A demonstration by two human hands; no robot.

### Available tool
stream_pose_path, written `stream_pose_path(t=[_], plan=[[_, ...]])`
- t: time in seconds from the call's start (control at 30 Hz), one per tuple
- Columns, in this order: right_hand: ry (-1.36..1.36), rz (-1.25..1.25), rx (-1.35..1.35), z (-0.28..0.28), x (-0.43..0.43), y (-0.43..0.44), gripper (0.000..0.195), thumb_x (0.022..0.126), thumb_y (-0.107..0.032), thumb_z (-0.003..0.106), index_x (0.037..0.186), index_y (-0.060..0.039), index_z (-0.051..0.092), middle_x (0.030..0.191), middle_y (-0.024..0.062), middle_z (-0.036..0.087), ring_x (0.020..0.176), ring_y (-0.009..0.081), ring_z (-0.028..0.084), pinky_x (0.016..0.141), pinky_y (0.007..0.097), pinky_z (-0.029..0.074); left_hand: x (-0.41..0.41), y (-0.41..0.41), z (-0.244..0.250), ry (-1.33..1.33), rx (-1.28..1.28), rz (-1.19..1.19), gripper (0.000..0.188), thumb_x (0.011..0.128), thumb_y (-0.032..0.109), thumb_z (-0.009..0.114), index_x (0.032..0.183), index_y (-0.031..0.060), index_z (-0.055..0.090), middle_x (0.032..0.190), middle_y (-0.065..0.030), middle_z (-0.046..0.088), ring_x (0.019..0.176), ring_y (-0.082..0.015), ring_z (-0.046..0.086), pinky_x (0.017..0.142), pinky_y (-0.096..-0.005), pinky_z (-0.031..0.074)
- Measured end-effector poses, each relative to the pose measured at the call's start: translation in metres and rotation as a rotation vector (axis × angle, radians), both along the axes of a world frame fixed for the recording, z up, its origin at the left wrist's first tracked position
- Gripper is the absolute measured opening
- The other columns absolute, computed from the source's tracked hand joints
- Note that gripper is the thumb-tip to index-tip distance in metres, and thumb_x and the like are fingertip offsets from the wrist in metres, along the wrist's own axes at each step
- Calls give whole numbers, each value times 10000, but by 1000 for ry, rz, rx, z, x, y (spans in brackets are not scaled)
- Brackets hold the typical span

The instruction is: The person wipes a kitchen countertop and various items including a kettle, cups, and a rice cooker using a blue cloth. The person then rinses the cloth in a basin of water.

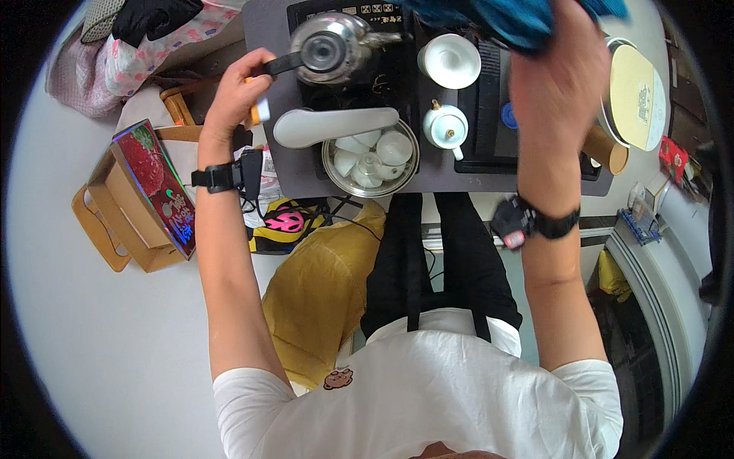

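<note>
My left hand (pixel 241 92) is closed about the black handle of a steel kettle (pixel 332 49), with a small orange and white object also against its palm. The kettle is over the upper part of a black electric hob (pixel 390 86). My right hand (pixel 559 86), blurred, holds a teal cloth (pixel 510 23) at the top edge. Below the kettle, a glass bowl (pixel 370 186) holds several white cups (pixel 394 148), partly under a pale, long-handled appliance part (pixel 338 125). A white lidded teapot (pixel 448 129) and a white bowl (pixel 451 61) stand between my hands.
A black tea tray (pixel 487 166) lies on the grey table (pixel 487 185) by my right forearm. At the right are a cardboard cylinder (pixel 616 159) and a round cream-coloured item (pixel 633 94). An open cardboard box (pixel 129 212) and a yellow bag (pixel 321 281) are lower left.
</note>
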State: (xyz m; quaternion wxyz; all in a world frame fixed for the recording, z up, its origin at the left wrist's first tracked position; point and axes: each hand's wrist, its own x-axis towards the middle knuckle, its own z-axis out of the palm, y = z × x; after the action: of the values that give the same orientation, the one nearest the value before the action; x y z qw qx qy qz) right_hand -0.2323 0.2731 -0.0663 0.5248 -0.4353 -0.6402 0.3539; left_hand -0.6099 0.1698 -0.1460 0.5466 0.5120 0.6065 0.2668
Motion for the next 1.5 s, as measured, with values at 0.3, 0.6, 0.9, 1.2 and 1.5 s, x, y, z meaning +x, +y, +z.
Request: stream_pose_path(t=[0.3, 0.6, 0.9, 1.2, 1.5], plan=[[647, -232, -518, 23, 74, -99, 391, 1020, -278, 511, 1330, -41, 520, 1226, 115, 649, 1082, 195, 655, 889, 331, 560, 25, 34, -14, 83, -46, -219, 149, 783, 140, 549, 902, 50, 549, 760, 37, 436, 732, -90, 401, 674, -247, 358], [690, -333, -623, 17, 100, -120, 405, 1010, -334, 543, 1277, -30, 544, 1249, 138, 632, 1143, 246, 639, 985, 426, 537, 22, 56, -4, 361, -89, -310, 228, 775, 146, 608, 990, 84, 562, 755, -42, 505, 723, -183, 494, 697, -310, 436], [736, -281, -668, 9, 103, -132, 361, 990, -237, 575, 1289, -38, 540, 1240, 101, 631, 1119, 199, 631, 960, 370, 523, 26, 68, -5, 673, 353, -532, 329, 830, 33, 613, 1149, 89, 551, 1081, -94, 569, 919, -318, 619, 830, -374, 506], [782, -195, -712, -1, 102, -138, 369, 988, -145, 570, 1336, -34, 515, 1239, 81, 628, 1105, 181, 632, 963, 341, 518, 38, 89, -8, 832, 407, -704, 355, 857, 51, 655, 1187, 114, 540, 1147, -85, 586, 1017, -379, 618, 830, -445, 514], [796, -194, -727, -5, 101, -138, 284, 986, -107, 574, 1262, -43, 550, 1159, 62, 648, 1052, 155, 639, 948, 331, 522, 56, 70, 5, 812, 280, -599, 515, 840, 48, 664, 1310, 181, 501, 1180, -98, 590, 909, -348, 646, 786, -422, 529]])
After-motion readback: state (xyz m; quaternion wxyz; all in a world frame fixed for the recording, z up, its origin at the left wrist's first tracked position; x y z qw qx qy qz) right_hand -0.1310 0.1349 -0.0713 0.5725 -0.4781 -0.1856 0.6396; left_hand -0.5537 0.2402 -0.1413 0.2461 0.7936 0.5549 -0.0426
